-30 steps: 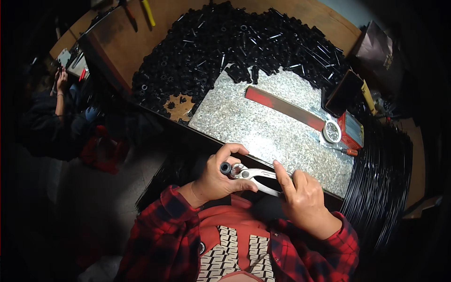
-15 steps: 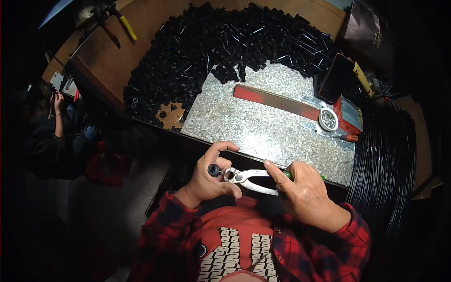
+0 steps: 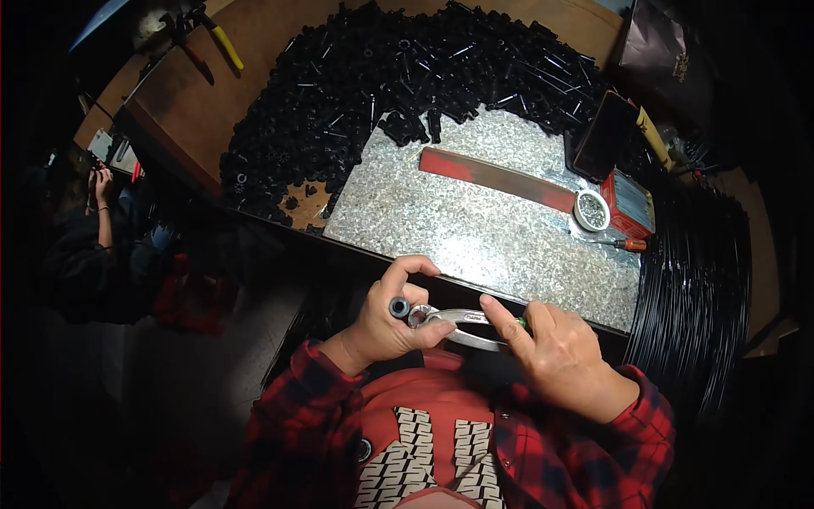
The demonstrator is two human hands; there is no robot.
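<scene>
My left hand (image 3: pixel 383 325) is closed round a small black cylindrical part (image 3: pixel 398 307), whose round end with a hole shows between the fingers. Its forefinger arches out toward the board's front edge, and the thumb lies against the head of a pair of silver pincers (image 3: pixel 471 317). The pincers' jaws are right beside the black part; fingers partly cover the spot where they meet. My right hand (image 3: pixel 561 355) grips the pincers by the green handles, mostly hidden in the palm, with the forefinger stretched along them.
Beyond my hands lies a speckled board (image 3: pixel 407 204) bearing a red-brown bar (image 3: pixel 500 181), a white cup (image 3: pixel 592 210) of small metal pieces and a screwdriver (image 3: pixel 629 245). Black parts (image 3: pixel 339 93) are heaped behind. Black rods (image 3: pixel 691 288) lie right; another person's hand (image 3: pixel 103 182) shows far left.
Both hands have shifted slightly right. The left thumb has come onto the pincers' head, and the pincers' handles look a little closer together.
</scene>
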